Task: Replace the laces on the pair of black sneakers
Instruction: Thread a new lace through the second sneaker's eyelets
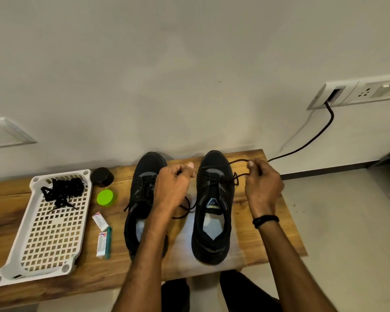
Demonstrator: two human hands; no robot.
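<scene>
Two black sneakers stand side by side on the wooden table (268, 221), toes towards the wall. A black lace (240, 175) crosses the lower eyelets of the right sneaker (214, 199). My right hand (262, 183) pinches one end of it, drawn out in a loop to the right of the toe. My left hand (173, 183) is closed on the other end between the shoes, and slack lace curls on the table below it. The left sneaker (142, 199) is laced and partly hidden by my left forearm. A bundle of black laces (62, 191) lies in the white tray (52, 233).
Between the tray and the left sneaker lie a black round tin (102, 176), a green lid (106, 198) and two small packets (100, 221). A black cable (313, 140) runs from the wall socket down behind the table's right corner. The wall is close behind the shoes.
</scene>
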